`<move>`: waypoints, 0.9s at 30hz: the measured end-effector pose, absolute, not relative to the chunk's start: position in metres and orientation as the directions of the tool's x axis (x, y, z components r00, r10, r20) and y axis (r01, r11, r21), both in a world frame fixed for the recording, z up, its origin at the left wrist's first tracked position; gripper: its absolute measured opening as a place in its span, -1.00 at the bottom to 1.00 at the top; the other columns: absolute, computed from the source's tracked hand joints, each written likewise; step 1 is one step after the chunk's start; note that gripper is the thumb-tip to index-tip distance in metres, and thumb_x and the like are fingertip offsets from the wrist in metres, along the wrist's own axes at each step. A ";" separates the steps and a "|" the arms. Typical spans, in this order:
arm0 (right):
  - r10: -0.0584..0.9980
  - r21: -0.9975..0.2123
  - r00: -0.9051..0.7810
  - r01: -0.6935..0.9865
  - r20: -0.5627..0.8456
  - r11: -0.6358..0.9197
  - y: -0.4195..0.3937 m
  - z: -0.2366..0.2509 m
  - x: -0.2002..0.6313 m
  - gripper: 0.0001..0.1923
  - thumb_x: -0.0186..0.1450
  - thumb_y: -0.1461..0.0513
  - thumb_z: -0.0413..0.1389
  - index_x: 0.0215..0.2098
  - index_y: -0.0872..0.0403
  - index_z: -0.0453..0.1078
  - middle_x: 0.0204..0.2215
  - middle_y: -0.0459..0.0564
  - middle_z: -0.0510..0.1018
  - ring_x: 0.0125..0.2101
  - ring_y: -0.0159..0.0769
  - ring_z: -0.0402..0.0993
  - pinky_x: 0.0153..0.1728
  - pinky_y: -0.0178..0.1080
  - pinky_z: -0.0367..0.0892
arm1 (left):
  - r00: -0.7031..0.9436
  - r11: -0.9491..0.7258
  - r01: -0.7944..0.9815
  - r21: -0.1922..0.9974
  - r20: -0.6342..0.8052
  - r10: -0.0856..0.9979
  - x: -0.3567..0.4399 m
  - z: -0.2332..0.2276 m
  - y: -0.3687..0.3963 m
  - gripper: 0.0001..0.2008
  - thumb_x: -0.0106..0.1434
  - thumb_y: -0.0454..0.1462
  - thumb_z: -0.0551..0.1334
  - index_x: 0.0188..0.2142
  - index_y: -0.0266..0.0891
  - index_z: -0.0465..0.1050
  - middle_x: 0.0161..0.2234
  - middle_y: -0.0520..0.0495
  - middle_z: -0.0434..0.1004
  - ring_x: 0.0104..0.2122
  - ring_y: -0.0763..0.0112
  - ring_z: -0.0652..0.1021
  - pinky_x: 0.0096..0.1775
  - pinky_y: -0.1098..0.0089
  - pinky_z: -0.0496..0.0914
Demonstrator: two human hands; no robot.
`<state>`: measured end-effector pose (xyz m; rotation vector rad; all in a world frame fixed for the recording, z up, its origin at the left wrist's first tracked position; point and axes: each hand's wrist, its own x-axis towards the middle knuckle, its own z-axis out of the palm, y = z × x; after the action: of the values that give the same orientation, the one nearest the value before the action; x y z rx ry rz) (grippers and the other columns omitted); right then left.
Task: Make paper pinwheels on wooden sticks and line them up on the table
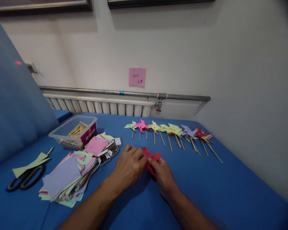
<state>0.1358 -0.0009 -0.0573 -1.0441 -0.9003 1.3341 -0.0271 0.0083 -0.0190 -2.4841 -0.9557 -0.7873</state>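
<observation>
A red paper pinwheel (155, 156), partly folded, is held up between both hands over the blue table. My right hand (165, 179) pinches its lower right side with the thumb on top. My left hand (131, 164) has its fingers curled and its fingertips against the pinwheel's left edge. Those fingertips are partly hidden, so any small item between them cannot be made out. Just left of my left hand are small open boxes of pins (104, 157). Finished pinwheels on sticks (166, 129) lie in a row behind my hands.
Stacked coloured paper squares (62, 177) lie at the left, with a pink sheet (96, 145) behind them. Black-handled scissors (33, 176) lie farther left under a green paper strip (30, 165). A clear plastic box (72, 142) holds wooden sticks (78, 129). A radiator (105, 107) and pipe run along the wall.
</observation>
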 end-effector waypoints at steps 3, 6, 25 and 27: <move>0.996 -0.952 0.051 -0.301 -0.068 -0.049 0.000 -0.059 0.137 -0.67 0.10 0.01 0.43 -0.40 0.07 0.53 -0.48 -0.10 0.59 -0.47 -0.30 0.40 -0.40 -0.29 0.28 | 0.594 -0.719 0.693 -0.059 0.612 0.522 -0.028 -0.020 0.007 -0.78 0.45 -0.37 0.18 -0.23 -0.19 0.63 -0.29 -0.13 0.62 -0.30 0.22 0.50 -0.18 0.15 0.22; 0.993 -0.966 0.088 -0.255 -0.076 -0.051 0.002 -0.062 0.140 -0.66 0.09 0.00 0.41 -0.38 0.08 0.56 -0.48 -0.08 0.62 -0.48 -0.27 0.43 -0.41 -0.27 0.30 | 0.478 -0.692 0.702 0.168 0.610 0.632 -0.028 -0.018 0.007 -0.76 0.40 -0.39 0.15 -0.22 -0.20 0.63 -0.29 -0.13 0.62 -0.29 0.24 0.52 -0.17 0.18 0.25; 1.000 -0.998 0.015 -0.060 -0.010 -0.009 -0.002 -0.058 0.139 -0.70 0.14 0.01 0.31 -0.39 0.08 0.58 -0.53 -0.08 0.58 -0.51 -0.29 0.35 -0.43 -0.27 0.26 | 0.233 0.174 -0.081 0.981 -0.152 0.961 -0.014 -0.021 0.019 -0.77 -0.17 -0.18 0.43 -0.57 -0.26 0.48 -0.61 0.02 0.45 -0.57 0.50 0.35 -0.42 0.42 0.18; 1.000 -0.994 0.004 -0.105 -0.016 -0.015 -0.003 -0.058 0.138 -0.68 0.15 0.00 0.31 -0.34 0.08 0.60 -0.50 -0.06 0.61 -0.49 -0.27 0.39 -0.42 -0.27 0.29 | 0.227 0.159 -0.081 0.984 -0.137 0.964 -0.013 -0.020 0.019 -0.79 -0.16 -0.18 0.40 -0.61 -0.24 0.44 -0.63 0.03 0.42 -0.59 0.51 0.33 -0.44 0.42 0.16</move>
<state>0.1383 -0.0026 -0.0576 -1.1451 -1.1201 1.2649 -0.0132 0.0185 -0.0201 -2.7538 -2.5515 -2.4081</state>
